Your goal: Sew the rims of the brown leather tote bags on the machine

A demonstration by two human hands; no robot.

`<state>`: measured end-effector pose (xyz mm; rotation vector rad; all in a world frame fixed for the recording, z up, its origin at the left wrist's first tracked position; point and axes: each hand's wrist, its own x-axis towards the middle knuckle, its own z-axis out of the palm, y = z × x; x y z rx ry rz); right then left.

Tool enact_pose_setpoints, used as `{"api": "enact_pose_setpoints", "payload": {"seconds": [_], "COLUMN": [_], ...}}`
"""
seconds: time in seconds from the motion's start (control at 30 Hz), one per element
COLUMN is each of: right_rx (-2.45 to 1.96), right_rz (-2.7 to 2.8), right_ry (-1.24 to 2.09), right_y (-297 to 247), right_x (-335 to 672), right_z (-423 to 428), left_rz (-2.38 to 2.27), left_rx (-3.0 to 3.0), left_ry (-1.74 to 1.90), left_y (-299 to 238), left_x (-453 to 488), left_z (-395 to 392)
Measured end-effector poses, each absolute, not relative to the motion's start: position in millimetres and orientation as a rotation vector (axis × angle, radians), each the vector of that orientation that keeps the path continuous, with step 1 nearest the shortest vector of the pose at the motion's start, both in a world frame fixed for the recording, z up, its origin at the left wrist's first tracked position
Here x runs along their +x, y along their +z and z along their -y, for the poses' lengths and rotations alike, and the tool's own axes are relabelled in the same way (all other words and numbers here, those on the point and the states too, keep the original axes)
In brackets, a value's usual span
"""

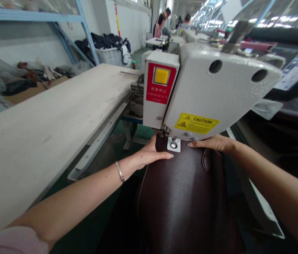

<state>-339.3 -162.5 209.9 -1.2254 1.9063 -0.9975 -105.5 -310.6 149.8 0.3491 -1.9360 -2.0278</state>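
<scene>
The left grip (151, 154) lies open and flat on a dark burgundy leather panel (183, 201), fingers together, a metal bangle (119, 171) on its wrist. The right grip (211, 143) rests equally flat, its fingertips just beside a square metal presser foot (173, 144). The leather runs under that foot on an industrial sewing machine (204, 88), which carries a red emergency stop box (159, 84) and a yellow caution label (196, 123). A long white tabletop (45, 120) extends to the left.
</scene>
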Motion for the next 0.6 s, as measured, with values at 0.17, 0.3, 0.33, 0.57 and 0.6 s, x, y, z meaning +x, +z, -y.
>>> {"api": "enact_pose_setpoints", "payload": {"seconds": [0.17, 0.3, 0.33, 0.57, 0.6], "right_rx": [-1.247, -1.215, -1.204, -1.144, -1.146], "right_rz": [-1.811, -1.830, -1.835, -1.870, -1.878], "right_ry": [-0.920, -0.963, -0.967, -1.004, -1.005], "right_y": [210.4, 212.1, 212.5, 210.4, 209.2], "right_x": [-336.7, -332.5, -331.4, -334.0, -337.3], "right_z": [164.0, 163.5, 163.7, 168.3, 168.5], "left_rz": [1.934, 1.903, 1.900, 1.921, 1.920], "left_rx": [0.401, 0.380, 0.375, 0.379, 0.383], "left_ry": [-2.031, -2.060, -2.063, -2.020, -2.011], "left_y": [148.4, 146.9, 147.0, 149.0, 148.7], "left_x": [-105.4, -106.6, -106.8, -111.3, -113.6], "left_z": [310.9, 311.2, 311.6, 316.0, 316.1]}}
